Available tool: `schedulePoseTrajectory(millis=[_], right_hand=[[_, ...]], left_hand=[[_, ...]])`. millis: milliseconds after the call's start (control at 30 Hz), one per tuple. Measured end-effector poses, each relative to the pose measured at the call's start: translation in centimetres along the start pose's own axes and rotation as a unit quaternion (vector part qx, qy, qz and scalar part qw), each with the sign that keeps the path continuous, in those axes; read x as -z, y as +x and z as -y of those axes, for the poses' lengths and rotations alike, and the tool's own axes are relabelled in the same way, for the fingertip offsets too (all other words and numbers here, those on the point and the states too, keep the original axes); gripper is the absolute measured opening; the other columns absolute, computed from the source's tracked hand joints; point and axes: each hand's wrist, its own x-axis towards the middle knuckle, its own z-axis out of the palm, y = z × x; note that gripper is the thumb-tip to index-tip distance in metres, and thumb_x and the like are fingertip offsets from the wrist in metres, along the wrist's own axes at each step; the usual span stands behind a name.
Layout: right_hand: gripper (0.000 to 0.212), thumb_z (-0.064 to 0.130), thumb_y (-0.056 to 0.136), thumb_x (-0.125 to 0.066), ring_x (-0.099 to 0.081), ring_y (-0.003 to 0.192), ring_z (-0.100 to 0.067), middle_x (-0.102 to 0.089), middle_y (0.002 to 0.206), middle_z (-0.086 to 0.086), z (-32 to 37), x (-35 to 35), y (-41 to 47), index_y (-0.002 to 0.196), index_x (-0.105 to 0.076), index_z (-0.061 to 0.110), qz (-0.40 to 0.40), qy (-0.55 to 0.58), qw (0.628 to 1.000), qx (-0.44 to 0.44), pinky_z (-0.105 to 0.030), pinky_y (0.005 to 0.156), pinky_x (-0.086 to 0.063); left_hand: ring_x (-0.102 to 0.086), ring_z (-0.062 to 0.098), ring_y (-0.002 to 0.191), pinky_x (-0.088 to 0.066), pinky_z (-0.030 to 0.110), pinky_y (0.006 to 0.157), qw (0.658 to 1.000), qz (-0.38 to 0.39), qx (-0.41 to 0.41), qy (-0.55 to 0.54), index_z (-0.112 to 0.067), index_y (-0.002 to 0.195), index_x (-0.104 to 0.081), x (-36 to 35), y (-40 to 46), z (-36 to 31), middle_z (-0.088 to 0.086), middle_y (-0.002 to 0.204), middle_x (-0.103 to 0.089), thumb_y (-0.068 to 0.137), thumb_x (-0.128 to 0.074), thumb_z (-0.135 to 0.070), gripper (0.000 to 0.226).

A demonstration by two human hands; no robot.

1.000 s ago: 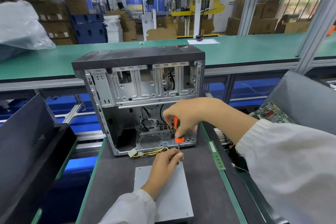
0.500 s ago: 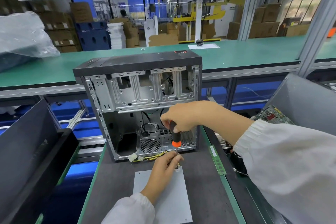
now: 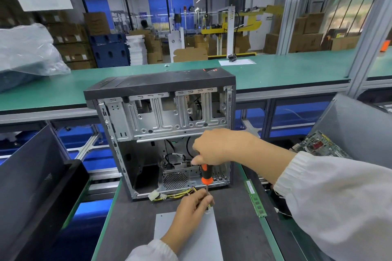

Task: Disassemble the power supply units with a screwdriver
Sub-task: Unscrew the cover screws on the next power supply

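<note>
The grey power supply unit [image 3: 186,237] lies flat on the near tabletop [image 3: 131,226]. The right hand [image 3: 214,148] grips the screwdriver [image 3: 206,178] upright above its far edge; the left hand [image 3: 194,204] pinches the shaft low, steadying the tip there.

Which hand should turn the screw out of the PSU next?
Right. The right hand already grips the screwdriver handle from above; the left hand only pinches the shaft near the power supply unit.
</note>
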Motion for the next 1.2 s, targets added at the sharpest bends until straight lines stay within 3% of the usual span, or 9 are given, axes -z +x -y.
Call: schedulePoseTrajectory(millis=[100,267,400,467,567,800,867,1067,1200], right_hand=[[0.008,0.021,0.095,-0.055,-0.064,0.09,-0.03,-0.058,0.103,-0.006,-0.3,0.0,0.2,0.101,-0.054,0.015,0.029,0.039,0.998,0.043,-0.043,0.078,-0.055],[0.038,0.011,0.089,-0.063,-0.066,0.08,-0.024,-0.051,0.121,-0.005,-0.5,0.7,0.1,0.124,-0.055,0.021,0.079,0.091,0.991,0.065,-0.036,0.071,-0.057],[0.061,0.064,0.083,-0.056,-0.064,0.046,-0.019,-0.066,0.069,-0.006,-0.5,0.7,-0.2,0.102,-0.057,0.006,0.033,0.106,0.994,-0.019,-0.029,0.058,-0.057],[0.069,0.071,0.086,-0.04,-0.059,0.038,-0.019,-0.054,0.035,-0.004,-0.3,0.6,-0.1,0.076,-0.054,0.003,0.024,0.077,0.996,-0.048,-0.03,0.057,-0.055],[0.065,0.065,0.093,-0.032,-0.055,0.039,-0.016,-0.043,0.024,0.003,-0.2,0.2,0.4,0.066,-0.049,0.008,0.019,0.033,0.998,-0.04,-0.027,0.053,-0.048],[0.013,0.02,0.092,-0.059,-0.062,0.086,-0.026,-0.053,0.09,0.002,-0.3,0.5,0.8,0.103,-0.054,0.016,0.052,0.049,0.997,0.043,-0.035,0.069,-0.053],[0.024,0.006,0.087,-0.062,-0.058,0.084,-0.024,-0.046,0.088,0.008,-0.2,0.8,0.7,0.107,-0.054,0.017,0.077,0.078,0.992,0.061,-0.036,0.072,-0.054],[0.063,0.07,0.081,-0.051,-0.063,0.045,-0.012,-0.063,0.082,-0.007,0.5,0.6,-0.6,0.101,-0.056,0.01,0.042,0.089,0.994,-0.047,-0.021,0.043,-0.048],[0.064,0.069,0.091,-0.031,-0.044,0.046,-0.012,-0.046,0.057,-0.002,1.0,0.1,-0.2,0.065,-0.044,0.012,-0.031,-0.018,0.995,-0.089,-0.026,0.045,-0.033]], left_hand=[[-0.058,0.017,0.076,-0.044,0.029,0.072,1.0,0.002,0.001,-0.002,-0.026,0.088,-0.064,0.0,0.0,0.0,-0.006,0.079,-0.063,0.1,-0.051,-0.031,0.018],[-0.056,0.02,0.074,-0.046,0.042,0.073,0.999,0.0,-0.004,0.038,-0.026,0.083,-0.059,-0.1,0.1,0.2,0.0,0.076,-0.06,0.099,-0.049,-0.033,0.02],[-0.053,0.015,0.07,-0.04,0.031,0.068,0.999,0.001,-0.009,0.049,-0.024,0.083,-0.058,-0.1,0.0,0.4,-0.001,0.074,-0.057,0.099,-0.049,-0.034,0.021],[-0.05,0.012,0.068,-0.038,0.03,0.067,0.999,0.004,-0.005,0.047,-0.022,0.084,-0.058,0.0,-0.1,0.4,0.001,0.073,-0.056,0.1,-0.05,-0.031,0.02],[-0.051,0.018,0.069,-0.038,0.03,0.066,0.998,0.007,-0.005,0.055,-0.023,0.084,-0.057,0.0,-0.1,0.3,0.001,0.071,-0.055,0.1,-0.05,-0.03,0.02],[-0.057,0.017,0.074,-0.045,0.037,0.073,0.997,0.006,0.002,0.073,-0.022,0.085,-0.058,0.2,-0.2,0.0,0.001,0.077,-0.062,0.1,-0.05,-0.03,0.02],[-0.057,0.016,0.076,-0.045,0.037,0.074,0.997,0.006,0.005,0.078,-0.022,0.085,-0.059,0.2,-0.2,-0.1,0.0,0.078,-0.063,0.1,-0.05,-0.03,0.019],[-0.057,0.015,0.075,-0.046,0.037,0.073,0.997,0.005,0.005,0.082,-0.027,0.079,-0.057,0.2,-0.3,-0.2,0.001,0.077,-0.062,0.099,-0.05,-0.033,0.022],[-0.057,0.015,0.073,-0.045,0.036,0.071,0.996,0.011,0.007,0.09,-0.031,0.078,-0.054,0.2,-0.4,-0.5,0.001,0.075,-0.062,0.1,-0.05,-0.032,0.023]])
